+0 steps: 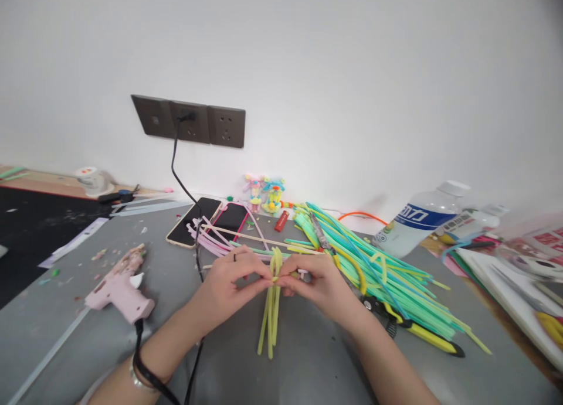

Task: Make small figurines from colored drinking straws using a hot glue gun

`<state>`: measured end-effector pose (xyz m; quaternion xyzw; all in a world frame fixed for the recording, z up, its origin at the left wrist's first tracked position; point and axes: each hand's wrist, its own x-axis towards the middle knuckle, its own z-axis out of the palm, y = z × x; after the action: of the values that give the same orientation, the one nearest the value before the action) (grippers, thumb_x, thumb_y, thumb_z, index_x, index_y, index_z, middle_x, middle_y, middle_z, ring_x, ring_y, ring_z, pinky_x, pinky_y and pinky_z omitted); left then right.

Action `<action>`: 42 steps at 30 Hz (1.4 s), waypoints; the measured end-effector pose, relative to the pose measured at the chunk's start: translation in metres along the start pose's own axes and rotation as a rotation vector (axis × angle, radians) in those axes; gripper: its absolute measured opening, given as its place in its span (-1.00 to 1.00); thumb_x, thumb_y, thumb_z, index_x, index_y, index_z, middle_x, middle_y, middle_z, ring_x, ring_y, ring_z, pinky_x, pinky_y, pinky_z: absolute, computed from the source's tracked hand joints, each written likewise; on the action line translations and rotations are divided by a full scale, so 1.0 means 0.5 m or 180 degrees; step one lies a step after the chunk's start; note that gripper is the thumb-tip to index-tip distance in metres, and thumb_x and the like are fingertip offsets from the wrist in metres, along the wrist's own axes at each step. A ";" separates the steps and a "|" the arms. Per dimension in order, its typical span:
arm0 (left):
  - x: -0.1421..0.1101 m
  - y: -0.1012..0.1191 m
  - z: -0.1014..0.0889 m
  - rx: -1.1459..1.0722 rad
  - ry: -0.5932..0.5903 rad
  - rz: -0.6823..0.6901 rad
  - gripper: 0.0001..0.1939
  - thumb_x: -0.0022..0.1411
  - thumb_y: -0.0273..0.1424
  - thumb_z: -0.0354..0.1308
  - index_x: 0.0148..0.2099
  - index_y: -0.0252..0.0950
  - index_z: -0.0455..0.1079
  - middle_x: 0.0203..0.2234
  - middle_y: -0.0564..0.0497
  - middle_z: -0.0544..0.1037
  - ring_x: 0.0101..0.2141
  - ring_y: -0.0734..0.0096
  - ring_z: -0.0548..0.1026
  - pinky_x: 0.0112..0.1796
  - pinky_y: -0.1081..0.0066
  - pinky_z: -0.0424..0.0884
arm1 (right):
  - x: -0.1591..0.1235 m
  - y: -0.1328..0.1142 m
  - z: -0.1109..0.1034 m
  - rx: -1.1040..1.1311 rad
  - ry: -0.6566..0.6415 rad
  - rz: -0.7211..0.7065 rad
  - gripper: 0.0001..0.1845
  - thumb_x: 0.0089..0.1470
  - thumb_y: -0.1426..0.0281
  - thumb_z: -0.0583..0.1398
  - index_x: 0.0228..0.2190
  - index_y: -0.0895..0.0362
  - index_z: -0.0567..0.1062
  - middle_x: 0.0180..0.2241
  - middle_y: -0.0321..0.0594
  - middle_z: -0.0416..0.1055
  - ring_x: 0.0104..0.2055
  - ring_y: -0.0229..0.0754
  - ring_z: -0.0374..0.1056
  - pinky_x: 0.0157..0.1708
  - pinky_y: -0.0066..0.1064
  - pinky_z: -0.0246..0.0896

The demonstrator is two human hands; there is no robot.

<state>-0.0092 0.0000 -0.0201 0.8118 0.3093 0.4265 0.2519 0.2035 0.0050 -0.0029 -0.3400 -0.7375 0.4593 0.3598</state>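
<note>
Both hands meet over the middle of the grey table, pinching yellow-green pipe cleaners (271,320) where they are bunched and looped. My left hand (237,274) grips the bunch from the left with thumb and forefinger. From the right, my right hand (310,276) pinches the same spot, its fingertips nearly touching the left ones. Small loops stick up above the fingers, and several straight ends hang down below. Just beyond the hands lie pink and lilac pipe cleaners (211,241). Right of my right hand is a large pile of green and teal pipe cleaners (382,276).
A pink glue gun (121,291) lies left, its black cord (147,373) crossing my left forearm. Two phones (193,220), small pipe-cleaner figures (273,195) and a red lighter-like object (281,221) sit behind. Yellow-handled pliers (413,329) and a tilted bottle (417,220) are right.
</note>
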 end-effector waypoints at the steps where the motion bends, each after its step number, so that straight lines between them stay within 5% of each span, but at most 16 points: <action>1: 0.000 0.001 -0.001 -0.0050 -0.0025 -0.0003 -0.90 0.32 -0.42 0.19 -0.27 -0.26 0.51 -0.46 0.04 0.57 -0.35 0.41 0.44 -0.29 0.45 0.32 | -0.001 -0.002 0.001 0.0106 -0.0039 0.0077 -0.76 0.16 0.24 0.29 -0.43 0.15 0.57 -0.51 -0.27 0.46 -0.52 -0.29 0.40 -0.51 -0.52 0.33; 7: 0.008 0.010 -0.004 -0.0140 -0.0066 -0.0397 -0.89 0.30 -0.41 0.19 -0.30 -0.26 0.52 -0.47 0.03 0.55 -0.40 0.42 0.46 -0.36 0.48 0.32 | 0.003 -0.009 -0.004 0.0358 -0.0077 0.0229 -0.69 0.17 0.13 0.25 -0.38 0.14 0.55 -0.49 -0.26 0.45 -0.49 -0.24 0.40 -0.47 -0.45 0.35; 11: 0.014 0.005 -0.004 0.0047 0.0191 -0.0681 -0.89 0.26 -0.48 0.15 -0.33 -0.26 0.47 -0.45 0.05 0.55 -0.42 0.43 0.45 -0.39 0.49 0.30 | 0.008 0.012 -0.013 -0.0906 0.0223 0.0210 -0.60 0.31 0.21 0.09 -0.51 0.13 0.44 -0.59 -0.31 0.32 -0.55 -0.27 0.24 -0.53 -0.46 0.13; 14: 0.015 0.000 -0.004 0.0075 0.0335 -0.0774 -0.90 0.23 -0.51 0.12 -0.34 -0.26 0.42 -0.44 0.06 0.52 -0.41 0.45 0.42 -0.38 0.49 0.29 | 0.009 0.027 -0.003 -0.1917 0.0167 0.0360 -0.58 0.24 0.26 0.16 -0.63 0.11 0.33 -0.67 -0.36 0.23 -0.60 -0.28 0.13 -0.56 -0.44 -0.07; 20: 0.010 0.004 -0.004 -0.0394 0.0335 -0.1095 -0.84 0.31 -0.45 -0.03 -0.37 -0.24 0.19 -0.47 0.10 0.31 -0.44 0.45 0.32 -0.40 0.47 0.25 | 0.006 0.019 0.042 -0.2582 -0.0197 0.0764 -0.64 0.08 0.34 0.31 -0.63 0.11 0.32 -0.65 -0.32 0.34 -0.55 -0.21 0.23 -0.44 -0.39 -0.03; 26: 0.003 0.010 -0.005 -0.0777 0.0117 -0.1372 -0.61 0.44 -0.29 -0.19 -0.47 -0.24 0.12 -0.58 0.13 0.20 -0.51 0.45 0.23 -0.42 0.41 0.16 | 0.003 0.036 0.042 -0.1680 -0.0009 0.1009 -0.72 0.08 0.47 0.18 -0.59 0.09 0.24 -0.64 -0.41 0.19 -0.58 -0.28 0.14 -0.52 -0.45 -0.04; 29: 0.005 0.008 -0.002 -0.0812 0.0100 -0.1496 -0.57 0.45 -0.23 -0.18 -0.48 -0.25 0.16 -0.59 0.12 0.24 -0.51 0.45 0.26 -0.43 0.42 0.18 | 0.005 0.042 0.033 -0.1058 0.0403 0.0884 -0.76 0.17 0.33 0.12 -0.52 0.07 0.25 -0.63 -0.43 0.12 -0.59 -0.28 0.08 -0.58 -0.46 -0.05; 33: 0.008 0.001 0.002 -0.0959 0.0095 -0.1580 -0.64 0.42 -0.21 -0.07 -0.37 -0.27 0.34 -0.48 0.04 0.50 -0.47 0.43 0.41 -0.42 0.45 0.29 | 0.011 0.036 0.022 -0.0104 0.1077 0.0693 -0.55 0.26 0.06 0.04 -0.55 0.06 0.22 -0.66 -0.43 0.11 -0.63 -0.29 0.08 -0.61 -0.46 0.07; 38: 0.009 -0.006 0.007 -0.1159 0.0310 -0.1663 -0.80 0.33 -0.27 0.10 -0.23 -0.27 0.47 -0.41 -0.01 0.62 -0.42 0.39 0.54 -0.38 0.46 0.42 | 0.016 0.026 0.018 0.1279 0.1572 0.0593 -0.52 0.12 0.01 0.24 -0.50 0.04 0.16 -0.69 -0.53 0.10 -0.73 -0.39 -0.05 -0.73 -0.54 -0.09; 42: 0.010 -0.005 0.009 -0.1101 0.0473 -0.1719 -0.85 0.23 -0.30 0.22 -0.24 -0.28 0.52 -0.41 0.00 0.62 -0.43 0.41 0.53 -0.40 0.48 0.45 | 0.018 0.015 0.022 0.1729 0.1652 0.0584 -0.54 -0.05 0.11 0.40 -0.47 0.06 0.27 -0.64 -0.47 0.29 -0.64 -0.35 0.22 -0.62 -0.54 0.17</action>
<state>-0.0040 0.0049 -0.0215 0.6123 0.4539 0.4486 0.4667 0.1908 0.0101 -0.0115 -0.4018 -0.4400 0.5669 0.5688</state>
